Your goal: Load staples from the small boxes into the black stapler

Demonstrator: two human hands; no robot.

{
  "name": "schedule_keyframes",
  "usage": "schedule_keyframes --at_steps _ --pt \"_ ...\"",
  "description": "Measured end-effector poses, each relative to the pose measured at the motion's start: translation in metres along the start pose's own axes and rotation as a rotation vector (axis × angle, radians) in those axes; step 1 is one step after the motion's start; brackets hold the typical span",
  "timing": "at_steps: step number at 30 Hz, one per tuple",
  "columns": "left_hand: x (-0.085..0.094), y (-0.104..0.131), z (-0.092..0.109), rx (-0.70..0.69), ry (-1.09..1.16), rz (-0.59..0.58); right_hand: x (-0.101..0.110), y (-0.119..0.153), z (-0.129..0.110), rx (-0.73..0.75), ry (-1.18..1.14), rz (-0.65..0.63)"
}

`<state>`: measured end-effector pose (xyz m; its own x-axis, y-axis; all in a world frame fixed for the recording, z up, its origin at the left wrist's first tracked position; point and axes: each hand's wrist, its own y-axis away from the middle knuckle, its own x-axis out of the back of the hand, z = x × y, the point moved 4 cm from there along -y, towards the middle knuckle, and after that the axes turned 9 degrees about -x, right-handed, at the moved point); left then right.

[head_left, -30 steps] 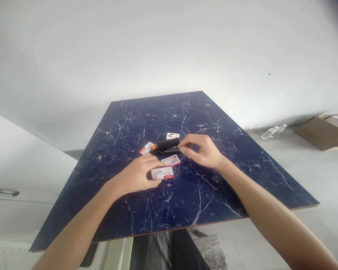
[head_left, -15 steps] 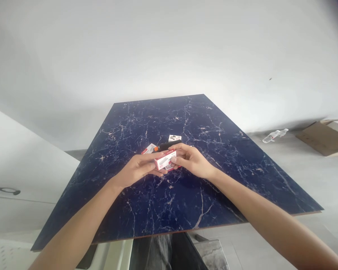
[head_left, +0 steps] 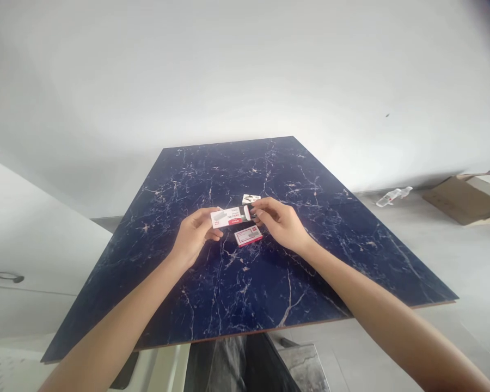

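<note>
My left hand [head_left: 195,234] is closed around the left end of a small white and red staple box [head_left: 227,217], held above the table with its printed face up. At its right end a white flap [head_left: 246,213] stands out, and the fingers of my right hand [head_left: 280,222] pinch there; the fingertips are partly hidden. Just below, a second red and white box [head_left: 248,236] lies flat on the table. Behind my right fingers sits a white box with a dark picture [head_left: 251,198]. Something black shows between the flap and my right fingers, mostly covered.
The dark blue marbled table [head_left: 245,294] stands against a white wall. On the floor to the right are a clear plastic bottle [head_left: 393,196] and an open cardboard box [head_left: 463,199]. A white cabinet with a dark handle [head_left: 4,276] is at the left.
The staple box has been turned and moved slightly left, and its right end flap now stands out. My right hand has shifted to that end. The second box below has come into clear view.
</note>
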<state>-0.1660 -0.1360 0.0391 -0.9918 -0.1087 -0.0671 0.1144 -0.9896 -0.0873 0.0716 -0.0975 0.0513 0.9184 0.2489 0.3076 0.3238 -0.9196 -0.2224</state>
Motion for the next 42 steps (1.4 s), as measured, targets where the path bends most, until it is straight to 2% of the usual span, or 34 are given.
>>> schedule_keyframes --at_steps 5,14,18,21,26,30,32,34,37,40,42 --pt "-0.002 0.001 -0.002 -0.096 -0.072 -0.049 -0.004 0.007 -0.019 0.327 0.305 0.018" --pt "-0.006 0.004 -0.007 -0.111 -0.088 -0.098 -0.007 0.005 -0.016 0.422 0.637 -0.032" --pt "-0.004 0.004 -0.003 -0.108 -0.086 -0.055 -0.001 0.005 -0.021 0.368 0.532 0.002" --pt "-0.001 0.002 -0.003 -0.075 -0.037 -0.033 0.006 0.004 -0.02 0.239 0.411 0.07" --pt "-0.004 0.002 -0.01 0.052 0.125 -0.086 0.013 0.002 -0.01 0.017 0.186 0.155" --pt "-0.007 0.002 -0.012 0.099 0.2 -0.114 0.012 -0.002 -0.006 -0.032 0.0 0.115" --pt "-0.007 0.002 -0.013 0.127 0.25 -0.126 0.019 -0.004 -0.005 -0.039 -0.023 0.13" --pt "-0.005 0.0 -0.014 0.155 0.323 -0.118 0.035 -0.007 -0.005 -0.031 0.055 0.177" --pt "-0.001 -0.003 -0.012 0.177 0.42 -0.085 0.065 -0.013 -0.001 0.004 0.347 0.191" --pt "0.0 -0.004 -0.01 0.186 0.445 -0.065 0.086 -0.017 0.009 0.005 0.553 0.093" --pt "-0.002 -0.002 -0.008 0.192 0.436 -0.069 0.09 -0.018 0.014 0.003 0.59 0.025"
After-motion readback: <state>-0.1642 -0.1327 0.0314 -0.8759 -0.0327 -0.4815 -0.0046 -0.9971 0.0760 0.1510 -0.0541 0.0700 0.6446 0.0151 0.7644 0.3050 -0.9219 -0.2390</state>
